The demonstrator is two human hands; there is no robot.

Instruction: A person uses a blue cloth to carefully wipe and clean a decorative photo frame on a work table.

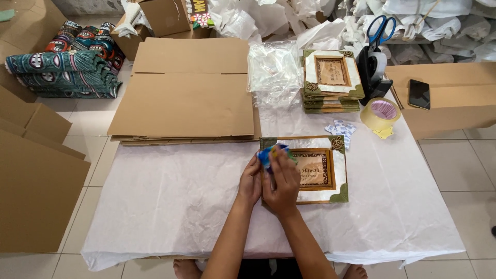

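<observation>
Head view: your left hand (251, 182) steadies the picture frame (315, 170) near the table's (170, 206) front edge; your right hand (284, 181) pinches a blue cloth (268, 153). Stiff, likely fragile—grip its edges.

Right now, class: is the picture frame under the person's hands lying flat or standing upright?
Lying flat. The picture frame rests face-up on the white paper, both hands over its left edge.

Bright, even daylight, soft shadows, mostly sharp picture, slight wide-angle bending at the edges.
</observation>
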